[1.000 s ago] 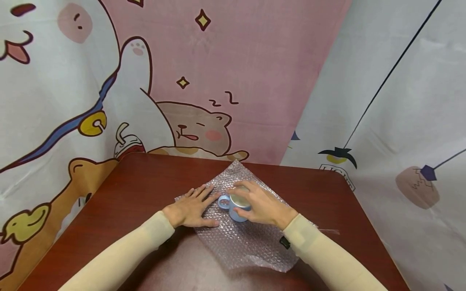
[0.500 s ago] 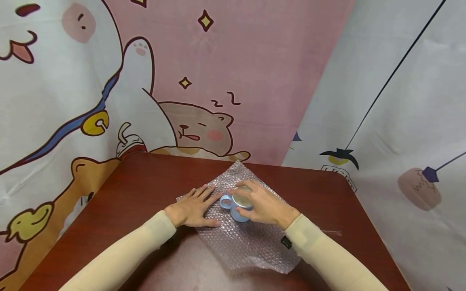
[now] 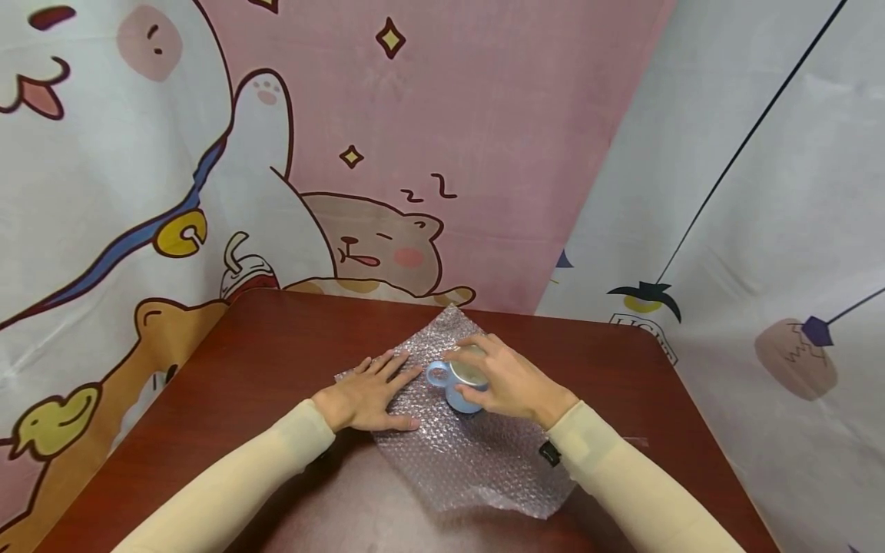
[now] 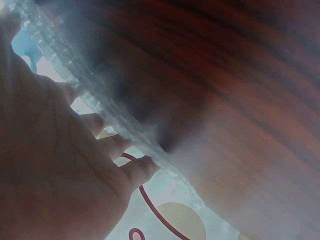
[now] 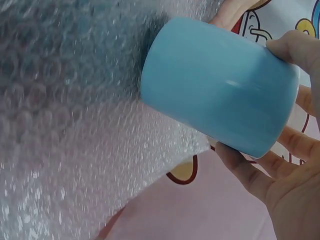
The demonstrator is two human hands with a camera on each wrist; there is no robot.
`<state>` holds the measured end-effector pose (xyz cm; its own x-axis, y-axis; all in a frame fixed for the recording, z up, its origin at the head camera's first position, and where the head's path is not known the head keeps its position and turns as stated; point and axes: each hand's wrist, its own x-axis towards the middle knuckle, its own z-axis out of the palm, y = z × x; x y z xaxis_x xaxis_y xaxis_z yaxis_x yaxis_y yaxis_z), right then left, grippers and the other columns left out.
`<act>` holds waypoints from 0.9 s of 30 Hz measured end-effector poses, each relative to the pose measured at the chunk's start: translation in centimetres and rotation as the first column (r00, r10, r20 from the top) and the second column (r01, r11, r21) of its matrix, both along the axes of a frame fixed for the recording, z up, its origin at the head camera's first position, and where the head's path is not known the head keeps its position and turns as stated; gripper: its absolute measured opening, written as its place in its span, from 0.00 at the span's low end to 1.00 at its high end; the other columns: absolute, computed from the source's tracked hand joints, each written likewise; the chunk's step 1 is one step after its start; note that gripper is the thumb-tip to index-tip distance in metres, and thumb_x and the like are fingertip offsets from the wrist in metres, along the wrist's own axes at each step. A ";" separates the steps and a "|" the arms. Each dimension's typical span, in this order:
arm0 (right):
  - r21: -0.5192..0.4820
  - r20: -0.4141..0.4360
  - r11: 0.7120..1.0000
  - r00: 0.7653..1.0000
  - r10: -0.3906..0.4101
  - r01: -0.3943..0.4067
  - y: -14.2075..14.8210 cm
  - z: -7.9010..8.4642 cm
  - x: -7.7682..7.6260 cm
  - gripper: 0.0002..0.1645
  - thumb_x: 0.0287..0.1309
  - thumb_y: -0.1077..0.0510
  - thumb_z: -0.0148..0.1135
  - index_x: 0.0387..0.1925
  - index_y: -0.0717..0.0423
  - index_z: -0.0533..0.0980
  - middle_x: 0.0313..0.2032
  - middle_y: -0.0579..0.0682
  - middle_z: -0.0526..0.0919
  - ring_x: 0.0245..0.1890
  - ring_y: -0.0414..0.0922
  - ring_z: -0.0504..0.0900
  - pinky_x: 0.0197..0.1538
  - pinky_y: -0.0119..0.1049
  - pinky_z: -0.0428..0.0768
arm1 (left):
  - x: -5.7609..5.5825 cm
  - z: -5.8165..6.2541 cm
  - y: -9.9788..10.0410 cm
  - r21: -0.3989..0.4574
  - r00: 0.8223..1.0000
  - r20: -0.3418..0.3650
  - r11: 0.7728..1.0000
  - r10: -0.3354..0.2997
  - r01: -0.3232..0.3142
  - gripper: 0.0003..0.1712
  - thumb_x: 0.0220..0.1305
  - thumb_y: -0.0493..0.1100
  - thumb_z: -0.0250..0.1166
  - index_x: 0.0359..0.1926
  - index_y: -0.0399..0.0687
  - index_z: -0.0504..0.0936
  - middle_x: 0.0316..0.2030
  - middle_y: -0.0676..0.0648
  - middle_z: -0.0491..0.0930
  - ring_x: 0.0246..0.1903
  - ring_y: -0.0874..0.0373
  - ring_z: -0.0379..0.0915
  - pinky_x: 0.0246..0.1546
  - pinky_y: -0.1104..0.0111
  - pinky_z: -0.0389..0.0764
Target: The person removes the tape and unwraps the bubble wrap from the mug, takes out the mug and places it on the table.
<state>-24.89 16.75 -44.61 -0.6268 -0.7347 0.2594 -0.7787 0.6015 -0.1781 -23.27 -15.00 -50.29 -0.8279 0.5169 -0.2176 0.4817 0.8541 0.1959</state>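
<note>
A light blue mug (image 3: 462, 397) is over the bubble wrap sheet (image 3: 449, 468), its handle pointing left toward my left hand. My right hand (image 3: 515, 384) grips it near the rim, thumb on the near side and fingers on the far side. In the right wrist view the mug (image 5: 215, 85) leans a little, its base close over the wrap, with a dark shadow beside it. My left hand (image 3: 366, 399) lies flat with fingers spread on the left corner of the wrap. In the left wrist view the wrap's edge (image 4: 120, 120) runs along under those fingers.
The wrap lies as a diamond on a dark red-brown table (image 3: 297, 338). Its near edge curls up slightly. A strip of clear tape (image 3: 636, 442) shows right of it. A cartoon-printed cloth (image 3: 498, 153) hangs behind the table.
My right hand has shifted the mug slightly right and away from me, and a dark shadow now shows under its base. My left hand has stayed in place on the wrap.
</note>
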 end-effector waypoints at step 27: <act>-0.058 -0.024 0.992 0.993 -0.114 0.112 4.9 1.4 -3.6 0.33 0.76 0.49 0.80 0.77 0.48 0.84 0.71 0.60 0.84 0.69 0.62 0.86 0.71 0.64 0.88 | -0.1 0.0 -0.2 0.007 1.000 0.001 1.000 -0.004 0.004 0.62 0.77 0.85 0.59 0.97 0.63 0.52 0.97 0.40 0.45 0.96 0.35 0.41 0.94 0.34 0.52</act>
